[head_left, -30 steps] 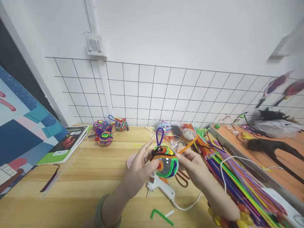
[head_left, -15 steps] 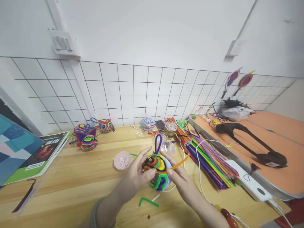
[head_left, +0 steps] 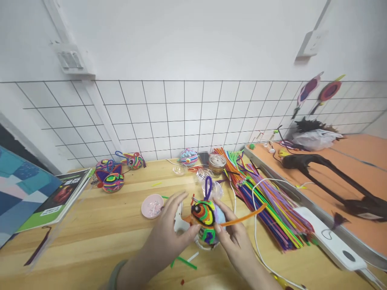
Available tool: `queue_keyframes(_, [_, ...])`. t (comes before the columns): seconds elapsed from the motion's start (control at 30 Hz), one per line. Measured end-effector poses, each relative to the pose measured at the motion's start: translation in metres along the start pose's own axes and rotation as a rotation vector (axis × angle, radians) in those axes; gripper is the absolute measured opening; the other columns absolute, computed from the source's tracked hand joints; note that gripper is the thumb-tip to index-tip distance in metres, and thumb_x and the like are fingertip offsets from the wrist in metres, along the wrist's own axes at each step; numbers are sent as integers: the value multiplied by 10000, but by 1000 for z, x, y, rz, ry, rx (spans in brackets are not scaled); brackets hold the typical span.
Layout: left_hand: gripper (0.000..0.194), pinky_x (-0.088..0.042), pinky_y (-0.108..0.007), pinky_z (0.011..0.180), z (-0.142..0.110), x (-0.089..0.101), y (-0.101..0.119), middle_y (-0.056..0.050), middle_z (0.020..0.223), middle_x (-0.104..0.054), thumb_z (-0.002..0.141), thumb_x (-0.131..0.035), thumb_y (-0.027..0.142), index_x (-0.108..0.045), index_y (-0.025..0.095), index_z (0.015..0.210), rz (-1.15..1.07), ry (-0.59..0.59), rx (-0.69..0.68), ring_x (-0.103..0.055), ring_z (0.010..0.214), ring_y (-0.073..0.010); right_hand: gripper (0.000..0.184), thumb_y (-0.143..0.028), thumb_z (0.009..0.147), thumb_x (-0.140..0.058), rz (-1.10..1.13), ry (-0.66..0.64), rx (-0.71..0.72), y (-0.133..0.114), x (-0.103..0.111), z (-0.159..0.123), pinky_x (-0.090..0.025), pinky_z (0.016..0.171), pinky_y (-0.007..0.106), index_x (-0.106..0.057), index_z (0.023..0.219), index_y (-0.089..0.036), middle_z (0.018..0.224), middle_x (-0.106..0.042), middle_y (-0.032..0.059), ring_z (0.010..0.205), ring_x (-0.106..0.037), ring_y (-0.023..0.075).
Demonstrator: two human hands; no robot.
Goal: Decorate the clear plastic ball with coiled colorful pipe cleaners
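A round ornament (head_left: 206,217) wound with colourful pipe cleaners, with a purple loop (head_left: 208,188) on top, is above the table in front of me. My right hand (head_left: 234,237) grips its right side, thumb on the front and fingers behind. Past that thumb, an orange pipe cleaner (head_left: 246,216) sticks out to the right. My left hand (head_left: 169,229) is at the ornament's left, fingers spread, thumb tip against its lower left edge. A white object (head_left: 180,222), partly hidden, shows through the gap between left thumb and fingers; its kind is unclear.
Beyond my left hand sits a pink dish (head_left: 152,206) of small clear pieces. Bundled pipe cleaners (head_left: 266,205) and a white power strip (head_left: 332,241) lie right. Finished ornaments (head_left: 112,182) stand back left, near a magazine (head_left: 57,197). Green pipe cleaner scraps (head_left: 186,262) lie in front.
The ornament has turned and shifted slightly right in my right hand. My left fingers have come away from its side. The orange end now reaches further right. The camera view has shifted a little.
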State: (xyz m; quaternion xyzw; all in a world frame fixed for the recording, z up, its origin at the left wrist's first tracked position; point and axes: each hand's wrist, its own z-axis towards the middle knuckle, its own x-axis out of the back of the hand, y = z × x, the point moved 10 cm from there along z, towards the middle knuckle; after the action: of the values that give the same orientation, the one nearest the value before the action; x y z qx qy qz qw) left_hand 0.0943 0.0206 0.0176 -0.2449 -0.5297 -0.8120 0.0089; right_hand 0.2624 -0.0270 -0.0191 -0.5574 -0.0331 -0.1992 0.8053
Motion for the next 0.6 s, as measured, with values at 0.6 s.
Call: queue_keyframes(0.6, [268, -486, -431, 824, -21, -21, 45, -88, 943, -726, 841, -542, 81, -669, 235, 1021, 530, 146, -459, -638, 945, -267, 504, -257, 889, -550, -336, 85, 318, -33, -1, 5, -444, 1013, 462, -389, 1366, -232, 1312, -528, 122, 1236, -501, 283])
